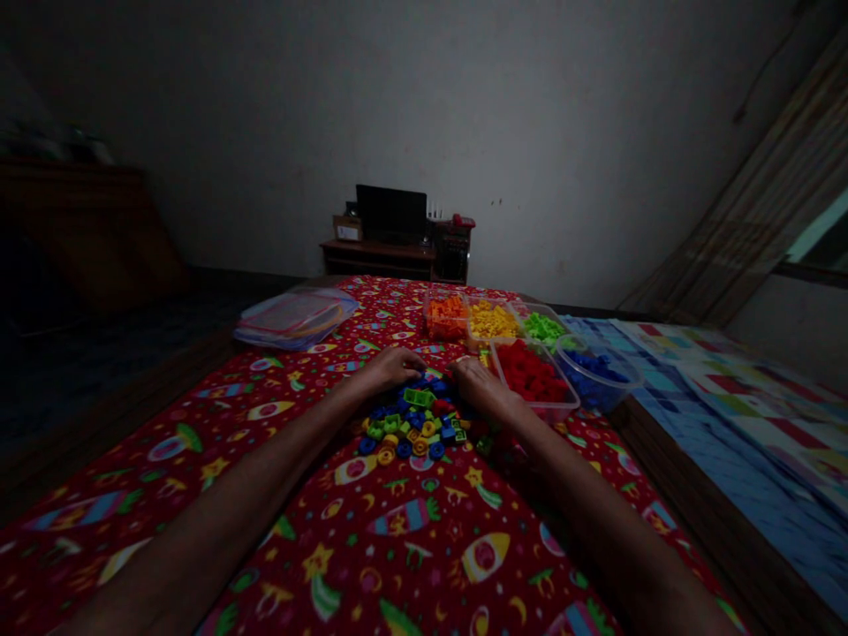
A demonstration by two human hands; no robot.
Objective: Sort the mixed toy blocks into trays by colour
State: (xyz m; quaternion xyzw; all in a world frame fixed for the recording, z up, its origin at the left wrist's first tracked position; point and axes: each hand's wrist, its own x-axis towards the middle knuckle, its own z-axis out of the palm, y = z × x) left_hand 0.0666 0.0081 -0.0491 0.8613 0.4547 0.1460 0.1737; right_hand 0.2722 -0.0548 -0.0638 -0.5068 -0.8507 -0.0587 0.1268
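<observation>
- The red cloth [424,530], printed with rockets and stars, covers the surface in front of me and carries everything else.
- A blue patterned mat [695,415] lies beside it on my right.
- A stack of clear lids [295,318] sits on the cloth, far left, well apart from my hands.
- Five clear tubs stand at the far right: orange pieces [446,316], yellow pieces [491,320], green pieces [544,327], then the nearer red pieces [532,373] and blue pieces [594,369].
- The pile of mixed bricks [414,424] lies on the cloth between my forearms, just left of the red tub.
- My left hand [390,367] rests palm down on the pile's far left edge, fingers curled; I cannot tell whether they pinch a piece.
- My right hand [480,384] rests on the pile's far right edge, just beside the red tub. Its fingers bend down into the bricks, and its grip is too dark to make out.
</observation>
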